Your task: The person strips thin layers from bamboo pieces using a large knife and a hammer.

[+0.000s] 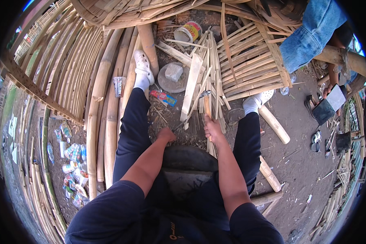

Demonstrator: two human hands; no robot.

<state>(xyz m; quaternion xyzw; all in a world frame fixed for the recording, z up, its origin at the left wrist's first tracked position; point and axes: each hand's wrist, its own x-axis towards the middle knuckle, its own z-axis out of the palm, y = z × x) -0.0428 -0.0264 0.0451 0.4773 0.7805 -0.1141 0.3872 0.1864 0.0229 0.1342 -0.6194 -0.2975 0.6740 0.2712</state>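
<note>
Well left of the pile of split bamboo strips point(192, 81) lie plastic litter point(74, 164) and long bamboo poles point(94, 114), with a cup point(118, 86) among the poles. Nearer the pile's left side are a red-and-blue packet point(163, 98), the left hand point(166, 134), its grip curled, contents impossible to tell, and a stone block point(174, 72). Over the pile is the hammer point(207, 107), the right hand's point(214, 130) grip closed round its handle. Right of the pile rests a slatted bamboo panel point(253, 61).
</note>
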